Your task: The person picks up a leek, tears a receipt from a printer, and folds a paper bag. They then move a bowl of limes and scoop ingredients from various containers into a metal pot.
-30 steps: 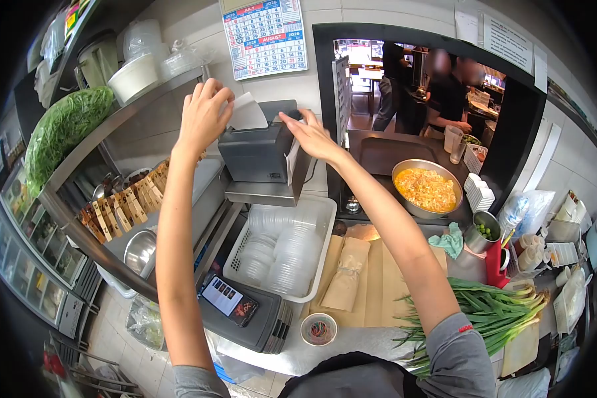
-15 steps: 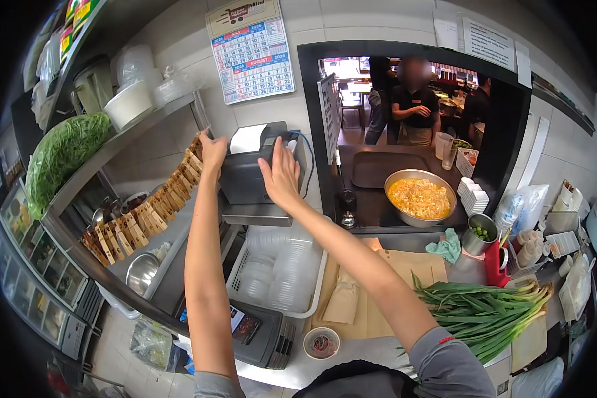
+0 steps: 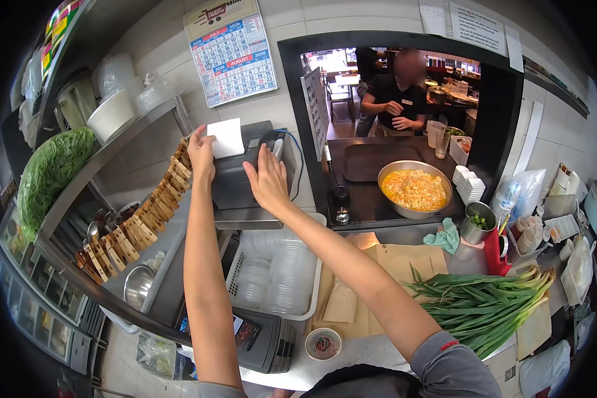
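While pinching the white paper slip (image 3: 226, 137) by its left edge with the left hand (image 3: 201, 151), held it upright at the top of the grey printer (image 3: 235, 184). Laid the right hand (image 3: 267, 180) flat against the printer's right side, fingers spread and released, above the steel shelf (image 3: 245, 217).

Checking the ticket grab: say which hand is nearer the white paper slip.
Left. The left hand holds the white paper slip; the right hand rests flat on the printer, below it.
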